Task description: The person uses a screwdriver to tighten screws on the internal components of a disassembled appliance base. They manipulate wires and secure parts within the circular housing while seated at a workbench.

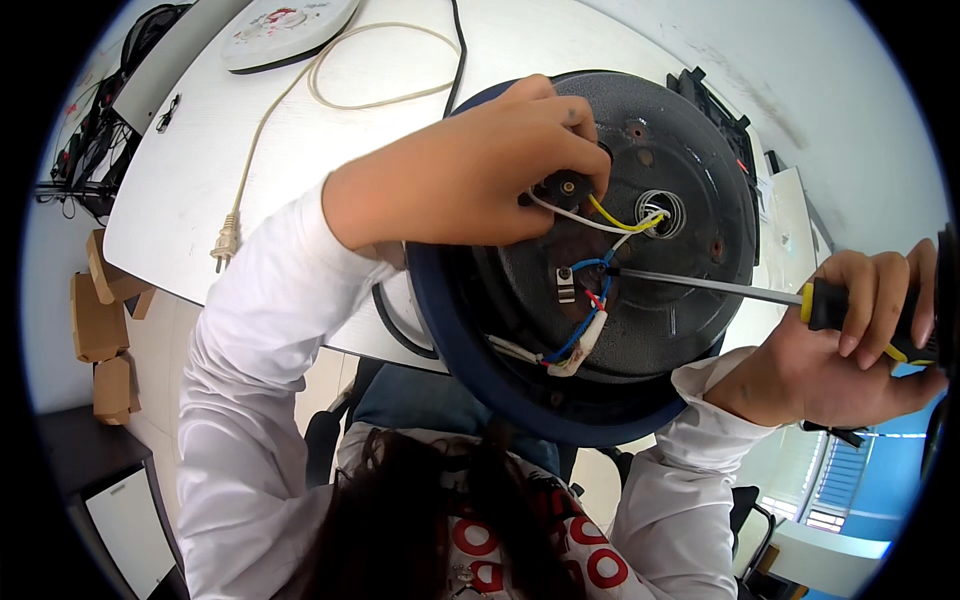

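A round, dark metal appliance body with a blue outer shell (463, 362) lies with its inside exposed, tilted over the table's front edge. My left hand (500, 165) reaches over it, fingers closed around a small black fitting (568, 188) with a brass-coloured centre. White and yellow wires (622, 224) run from there to a coiled spring (676, 210). My right hand (850, 330) grips a screwdriver (740, 290) with a black and yellow handle. The shaft points left, its tip at the blue wires (590, 264), close to a small metal clip (566, 286). White sleeving (580, 350) covers a wire junction below.
A white lid-like piece (290, 30) with a printed pattern sits at the back left of the white table (180, 190). A beige cord with a plug (227, 240) curves across the tabletop. Behind the appliance is a black case (715, 100). Cardboard boxes (100, 320) stand at left.
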`<state>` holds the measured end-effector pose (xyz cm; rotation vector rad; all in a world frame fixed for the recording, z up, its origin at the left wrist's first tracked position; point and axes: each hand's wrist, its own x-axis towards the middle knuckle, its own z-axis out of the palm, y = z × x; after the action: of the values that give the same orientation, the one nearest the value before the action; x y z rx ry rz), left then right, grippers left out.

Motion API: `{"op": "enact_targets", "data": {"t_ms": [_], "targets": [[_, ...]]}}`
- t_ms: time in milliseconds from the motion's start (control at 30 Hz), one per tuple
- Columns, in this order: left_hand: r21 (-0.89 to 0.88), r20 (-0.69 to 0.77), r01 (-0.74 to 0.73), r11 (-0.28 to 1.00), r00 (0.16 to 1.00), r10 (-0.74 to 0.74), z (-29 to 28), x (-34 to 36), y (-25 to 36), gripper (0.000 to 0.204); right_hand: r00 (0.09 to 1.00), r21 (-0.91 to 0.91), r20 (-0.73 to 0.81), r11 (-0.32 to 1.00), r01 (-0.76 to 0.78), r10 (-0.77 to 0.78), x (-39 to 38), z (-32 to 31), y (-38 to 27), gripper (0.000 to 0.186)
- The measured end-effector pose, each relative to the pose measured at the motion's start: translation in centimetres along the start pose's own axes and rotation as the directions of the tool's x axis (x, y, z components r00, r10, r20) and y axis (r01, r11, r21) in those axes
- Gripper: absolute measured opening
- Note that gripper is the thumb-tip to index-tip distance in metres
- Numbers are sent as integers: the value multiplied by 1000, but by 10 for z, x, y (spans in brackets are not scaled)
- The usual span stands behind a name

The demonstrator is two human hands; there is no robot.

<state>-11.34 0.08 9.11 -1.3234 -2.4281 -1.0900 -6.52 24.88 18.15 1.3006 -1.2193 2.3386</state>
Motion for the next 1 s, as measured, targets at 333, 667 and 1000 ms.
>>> {"op": "enact_targets", "data": {"t_ms": [333,667,1000], "targets": [[259,241,-179,949,963,116,-17,28,3,31,997,-25,-71,1000,-4,3,4,2,2,38],[248,166,-210,946,971,172,2,21,2,43,999,-52,-42,998,-28,25,8,0,-8,38],[157,301,-117,981,951,66,5,34,-19,53,982,-177,79,972,-154,170,29,12,-1,29]]}}
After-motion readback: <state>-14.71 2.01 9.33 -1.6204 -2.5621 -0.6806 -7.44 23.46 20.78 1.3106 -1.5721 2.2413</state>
